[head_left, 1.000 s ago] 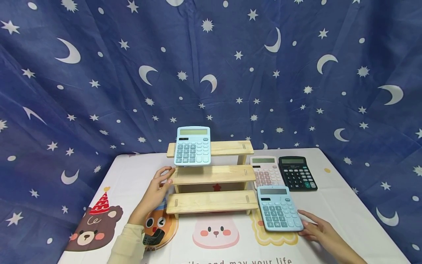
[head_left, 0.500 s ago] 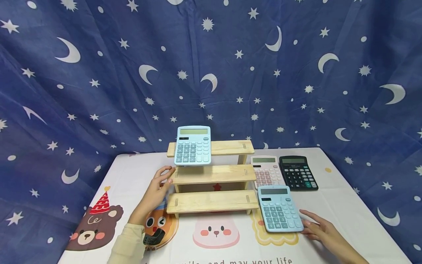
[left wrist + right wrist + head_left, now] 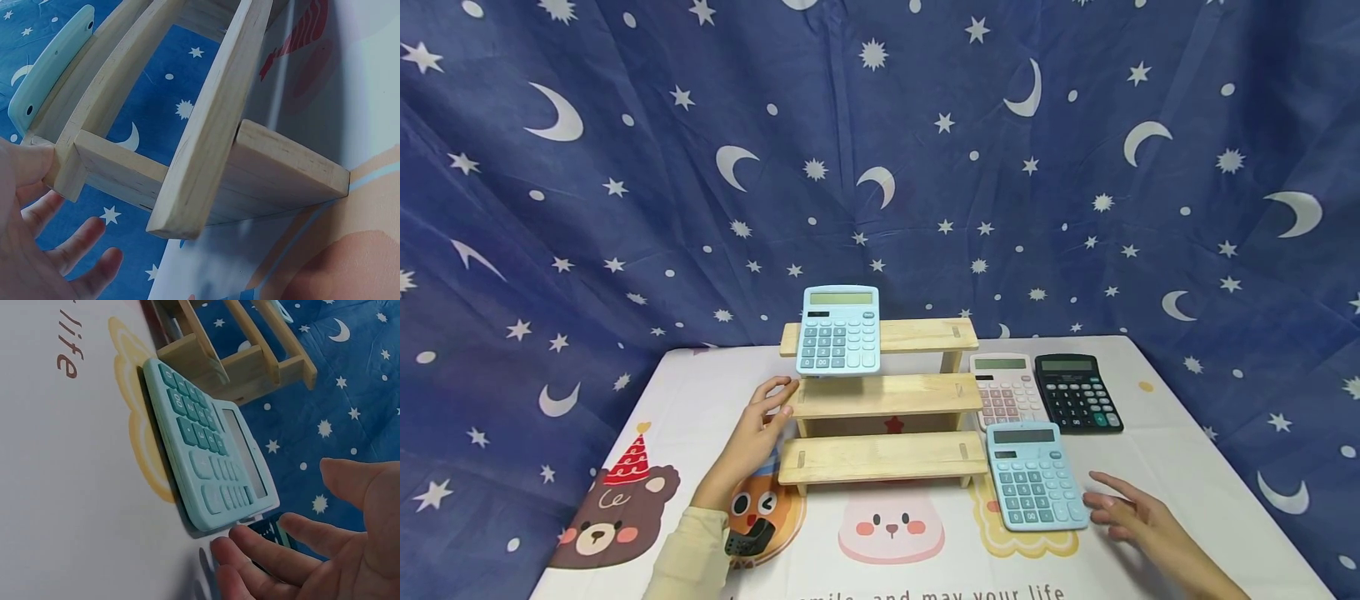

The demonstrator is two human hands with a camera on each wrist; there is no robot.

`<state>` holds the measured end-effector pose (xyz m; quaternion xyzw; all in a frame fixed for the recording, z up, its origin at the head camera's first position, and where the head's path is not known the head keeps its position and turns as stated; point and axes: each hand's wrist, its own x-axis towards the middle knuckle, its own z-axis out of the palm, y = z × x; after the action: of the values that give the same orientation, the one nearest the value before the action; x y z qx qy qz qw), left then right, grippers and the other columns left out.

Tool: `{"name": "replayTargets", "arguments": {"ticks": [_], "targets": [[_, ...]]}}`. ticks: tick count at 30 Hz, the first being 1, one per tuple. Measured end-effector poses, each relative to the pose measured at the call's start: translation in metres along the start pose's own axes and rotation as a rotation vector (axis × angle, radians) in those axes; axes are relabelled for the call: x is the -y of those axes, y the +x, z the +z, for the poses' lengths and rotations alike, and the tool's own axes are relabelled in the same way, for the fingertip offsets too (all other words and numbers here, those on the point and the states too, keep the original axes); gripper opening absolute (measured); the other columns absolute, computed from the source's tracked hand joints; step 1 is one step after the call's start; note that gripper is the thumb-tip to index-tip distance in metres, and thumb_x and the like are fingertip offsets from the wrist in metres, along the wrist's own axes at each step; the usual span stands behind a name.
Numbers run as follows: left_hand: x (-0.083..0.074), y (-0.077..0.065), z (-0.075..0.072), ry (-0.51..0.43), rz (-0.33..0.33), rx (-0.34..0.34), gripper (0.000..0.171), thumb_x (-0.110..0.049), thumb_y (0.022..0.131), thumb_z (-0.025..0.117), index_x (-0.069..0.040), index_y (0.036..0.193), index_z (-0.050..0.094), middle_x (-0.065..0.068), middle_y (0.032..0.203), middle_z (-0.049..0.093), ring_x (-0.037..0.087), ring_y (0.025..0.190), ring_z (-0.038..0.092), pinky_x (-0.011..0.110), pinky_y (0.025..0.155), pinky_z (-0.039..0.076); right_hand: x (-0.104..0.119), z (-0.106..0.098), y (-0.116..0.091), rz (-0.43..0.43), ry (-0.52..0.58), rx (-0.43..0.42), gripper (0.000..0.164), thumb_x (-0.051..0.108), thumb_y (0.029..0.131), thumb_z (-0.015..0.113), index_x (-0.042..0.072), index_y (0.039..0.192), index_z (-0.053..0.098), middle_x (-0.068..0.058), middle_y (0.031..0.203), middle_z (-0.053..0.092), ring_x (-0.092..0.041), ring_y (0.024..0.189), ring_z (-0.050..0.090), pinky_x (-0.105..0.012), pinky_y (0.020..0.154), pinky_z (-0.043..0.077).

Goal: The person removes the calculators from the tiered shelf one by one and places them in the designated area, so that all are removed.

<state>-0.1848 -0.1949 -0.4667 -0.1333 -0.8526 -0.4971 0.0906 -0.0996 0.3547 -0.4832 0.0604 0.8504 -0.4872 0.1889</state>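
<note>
A three-step wooden stand carries a light blue calculator at the left of its top step. My left hand touches the left end of the middle step, its other fingers loosely spread in the left wrist view. A second light blue calculator lies on the table right of the stand. Its upper end overlaps the bottom of a white calculator with pink keys. Beside its lower right corner is my right hand, holding nothing, with fingers spread. In the right wrist view its fingertips are near that calculator's edge.
A black calculator lies right of the white one, towards the back of the table. The white tablecloth bears cartoon prints. Behind the table hangs a blue curtain with moons and stars.
My right hand has drawn slightly right, away from the blue calculator on the table. That calculator's lower end has shifted slightly. The left hand stays at the stand.
</note>
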Motion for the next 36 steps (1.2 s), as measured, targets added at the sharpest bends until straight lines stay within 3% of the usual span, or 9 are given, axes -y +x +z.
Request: {"name": "replayTargets", "arguments": {"ticks": [10,19,26,31,36], "targets": [[0.0,0.001,0.0,0.01,-0.016,0.005,0.043,-0.011,0.106,0.049,0.003,0.146,0.049,0.022,0.155,0.038,0.044,0.142,0.04,0.044,0.096,0.048,0.003,0.0,0.002,-0.068,-0.016,-0.007,0.063,0.035,0.11,0.04,-0.004,0.157,0.024,-0.031,0.144,0.054,-0.006,0.103,0.07,-0.029,0.084,0.056],[0.003,0.0,0.0,0.023,-0.013,0.003,0.043,-0.01,0.106,0.048,0.004,0.147,0.049,0.022,0.155,0.038,0.043,0.142,0.041,0.036,0.095,0.047,0.021,0.005,0.009,-0.166,-0.009,-0.019,0.063,0.031,0.108,0.047,-0.004,0.156,0.027,-0.031,0.142,0.056,-0.002,0.102,0.068,-0.028,0.085,0.056],[-0.001,0.001,0.0,-0.012,-0.021,0.005,0.043,-0.012,0.106,0.049,0.003,0.147,0.049,0.02,0.155,0.039,0.042,0.144,0.039,0.045,0.098,0.047,0.038,0.015,0.018,-0.241,0.01,0.02,0.06,0.027,0.108,0.049,-0.004,0.156,0.029,-0.03,0.142,0.056,-0.003,0.103,0.068,-0.029,0.086,0.055],[-0.003,0.0,0.0,-0.027,-0.027,0.011,0.044,-0.012,0.106,0.05,0.004,0.146,0.049,0.02,0.155,0.038,0.043,0.144,0.038,0.054,0.1,0.046,0.051,0.025,0.025,-0.258,0.007,0.023,0.058,0.027,0.107,0.049,-0.001,0.155,0.033,-0.028,0.142,0.057,-0.01,0.107,0.069,-0.03,0.087,0.056],[-0.003,0.0,-0.001,-0.022,-0.023,0.01,0.043,-0.009,0.105,0.05,0.005,0.146,0.048,0.021,0.155,0.038,0.044,0.144,0.038,0.052,0.099,0.047,0.064,0.034,0.03,-0.283,0.001,0.029,0.055,0.028,0.107,0.05,0.001,0.154,0.036,-0.028,0.142,0.057,-0.025,0.114,0.069,-0.04,0.092,0.057]]}}
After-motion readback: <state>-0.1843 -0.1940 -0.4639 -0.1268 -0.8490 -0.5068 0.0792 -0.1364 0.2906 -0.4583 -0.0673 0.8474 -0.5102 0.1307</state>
